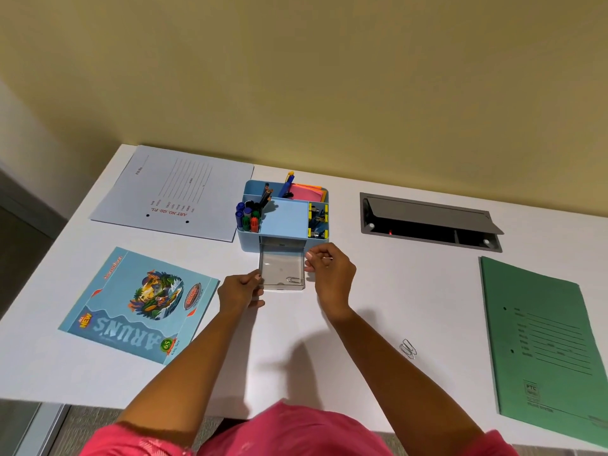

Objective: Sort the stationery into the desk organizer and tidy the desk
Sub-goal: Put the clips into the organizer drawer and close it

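A light blue desk organizer stands at the middle of the white desk, holding markers, pens, pink sticky notes and binder clips. Its clear drawer is pulled out toward me, with one paper clip inside. My left hand grips the drawer's front left corner. My right hand hovers at the drawer's right side and pinches a paper clip. Two more paper clips lie on the desk to the right.
A pale file folder lies at the back left and a blue notebook at the front left. A green folder lies at the right edge. An open grey cable hatch is set into the desk at the back right.
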The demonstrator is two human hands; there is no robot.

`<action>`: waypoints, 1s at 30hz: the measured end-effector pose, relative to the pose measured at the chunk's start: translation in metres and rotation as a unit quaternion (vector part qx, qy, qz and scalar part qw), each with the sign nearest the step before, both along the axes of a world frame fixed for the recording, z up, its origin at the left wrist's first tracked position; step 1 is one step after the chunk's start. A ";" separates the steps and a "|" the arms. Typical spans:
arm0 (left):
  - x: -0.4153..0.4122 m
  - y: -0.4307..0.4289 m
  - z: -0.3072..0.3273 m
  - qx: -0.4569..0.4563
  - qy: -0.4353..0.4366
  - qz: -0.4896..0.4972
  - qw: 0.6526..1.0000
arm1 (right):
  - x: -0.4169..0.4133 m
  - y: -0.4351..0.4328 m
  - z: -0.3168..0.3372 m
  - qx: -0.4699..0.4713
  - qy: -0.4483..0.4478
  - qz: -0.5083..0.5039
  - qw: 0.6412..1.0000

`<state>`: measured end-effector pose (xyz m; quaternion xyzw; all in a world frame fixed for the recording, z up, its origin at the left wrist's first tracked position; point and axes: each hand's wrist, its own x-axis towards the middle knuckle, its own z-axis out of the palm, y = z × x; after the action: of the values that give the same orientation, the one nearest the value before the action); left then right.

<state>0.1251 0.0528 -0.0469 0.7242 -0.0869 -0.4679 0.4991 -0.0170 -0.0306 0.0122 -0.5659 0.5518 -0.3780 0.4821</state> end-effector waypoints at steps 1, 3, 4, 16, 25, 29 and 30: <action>0.000 0.000 0.001 -0.001 0.003 0.001 1.000 | -0.004 0.000 0.001 0.010 -0.017 -0.018 1.000; -0.001 0.000 0.003 -0.005 0.010 0.004 1.000 | -0.015 0.001 -0.001 0.044 -0.054 -0.050 0.996; -0.001 0.000 0.003 -0.006 0.011 0.004 1.000 | -0.022 0.002 -0.004 0.060 -0.069 -0.062 0.994; -0.001 0.000 0.003 -0.005 -0.002 -0.014 1.000 | -0.022 0.004 -0.022 -0.083 0.072 0.030 0.993; 0.000 0.001 0.003 -0.003 -0.019 -0.026 0.999 | 0.004 0.006 -0.020 -0.133 0.179 0.129 0.966; 0.001 0.001 0.003 -0.007 -0.017 -0.033 0.999 | -0.020 0.003 -0.016 -0.165 0.141 0.056 0.974; 0.001 0.001 0.002 -0.006 -0.018 -0.033 0.999 | -0.030 0.004 -0.018 -0.191 0.133 0.042 0.972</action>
<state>0.1265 0.0539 -0.0450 0.7264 -0.1228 -0.4704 0.4858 -0.0468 -0.0271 -0.0054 -0.7155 0.5046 -0.3768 0.3026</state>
